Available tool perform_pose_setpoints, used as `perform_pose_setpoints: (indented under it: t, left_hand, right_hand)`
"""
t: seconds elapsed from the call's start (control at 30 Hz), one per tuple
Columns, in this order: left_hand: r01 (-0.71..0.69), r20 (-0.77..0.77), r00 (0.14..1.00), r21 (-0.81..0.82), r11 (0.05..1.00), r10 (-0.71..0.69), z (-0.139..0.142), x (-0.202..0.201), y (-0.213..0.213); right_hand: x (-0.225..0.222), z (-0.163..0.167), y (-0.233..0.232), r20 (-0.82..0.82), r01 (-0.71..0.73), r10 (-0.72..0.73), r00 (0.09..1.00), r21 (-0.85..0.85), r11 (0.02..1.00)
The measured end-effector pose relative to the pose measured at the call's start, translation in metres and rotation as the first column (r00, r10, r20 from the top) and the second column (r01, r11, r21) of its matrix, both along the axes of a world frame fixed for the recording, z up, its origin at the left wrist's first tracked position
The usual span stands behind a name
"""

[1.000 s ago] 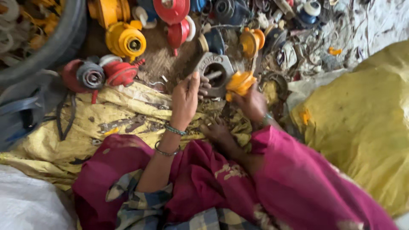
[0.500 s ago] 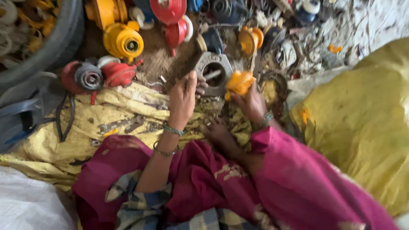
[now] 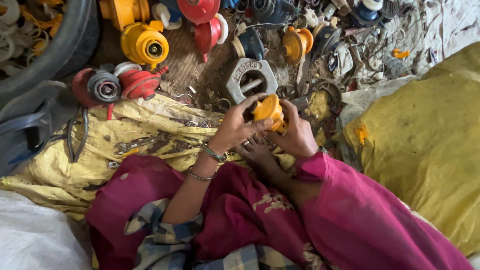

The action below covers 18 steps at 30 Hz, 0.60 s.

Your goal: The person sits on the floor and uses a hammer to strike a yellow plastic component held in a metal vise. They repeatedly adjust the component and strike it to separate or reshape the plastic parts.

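We sit on the floor with a big yellow sack on our right and a crumpled yellow sheet spread before our knees. A dark tyre curves at the upper left. Beyond the sheet lie many pump parts: a yellow pump housing, a red pump housing and a grey metal casting. Our two hands meet just in front of this grey casting. The left hand and the right hand are both closed around a small orange plastic part, which sits between them, touching the fingers of each. Green bangles are on the left wrist.
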<state>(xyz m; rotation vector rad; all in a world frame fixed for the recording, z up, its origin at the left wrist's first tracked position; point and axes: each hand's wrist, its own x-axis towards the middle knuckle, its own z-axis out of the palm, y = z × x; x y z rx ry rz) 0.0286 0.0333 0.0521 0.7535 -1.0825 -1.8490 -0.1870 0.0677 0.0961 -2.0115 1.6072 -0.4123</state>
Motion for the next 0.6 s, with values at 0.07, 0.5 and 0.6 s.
perform_pose_setpoints:
  t: [0.07,0.5,0.6]
  left_hand:
    - [-0.025,0.023,0.999,-0.143,0.989,0.028,0.003,0.006,0.001]
    - [0.032,-0.05,0.997,-0.404,0.914,-0.057,0.0,0.014,0.005]
    - [0.111,-0.045,0.988,-0.48,0.87,-0.151,0.006,0.012,0.005]
  right_hand:
    - [-0.01,0.0,0.001,0.213,-0.08,0.069,0.975,0.044,0.996]
    - [-0.04,-0.041,0.001,0.675,-0.306,-0.585,0.449,0.732,0.609]
    - [-0.055,-0.064,0.016,0.639,-0.398,-0.721,0.267,0.755,0.521]
